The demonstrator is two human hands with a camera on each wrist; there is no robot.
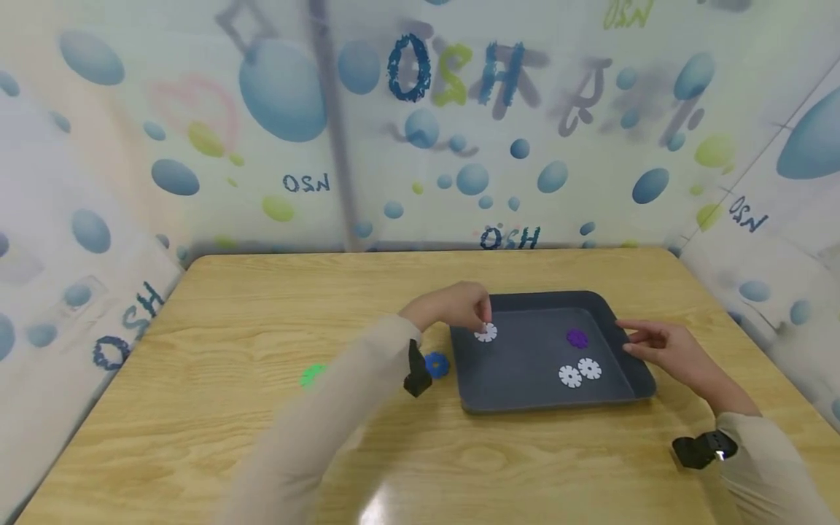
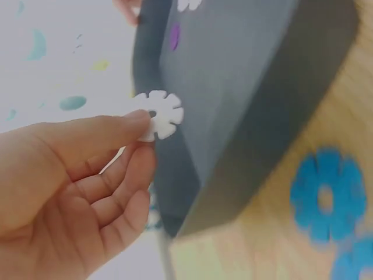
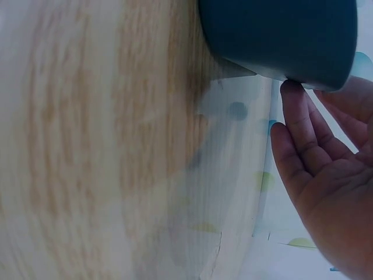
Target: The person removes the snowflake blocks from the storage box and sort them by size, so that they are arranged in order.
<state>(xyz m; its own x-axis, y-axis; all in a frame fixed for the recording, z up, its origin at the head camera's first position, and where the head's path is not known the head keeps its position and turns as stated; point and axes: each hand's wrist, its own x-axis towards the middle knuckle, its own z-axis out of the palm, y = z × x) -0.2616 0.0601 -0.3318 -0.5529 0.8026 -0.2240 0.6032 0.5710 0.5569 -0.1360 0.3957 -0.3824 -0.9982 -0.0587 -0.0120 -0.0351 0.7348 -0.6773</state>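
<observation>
The left hand point(image 1: 454, 304) pinches a white, notched, plastic-looking disc point(image 2: 167, 111) by its edge, while the right hand point(image 1: 671, 352), fingers loosely spread, touches the dark-grey rectangular tray point(image 1: 518, 368), probably to steady it.

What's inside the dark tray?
On the floor of the dark tray: one purple disc and two white discs. A third white disc is pinched in the left grip, over the tray's left end. Floor covered by that disc and grip can't be seen.

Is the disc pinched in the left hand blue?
No, the left wrist view shows the left hand pinching a white notched disc.
</observation>
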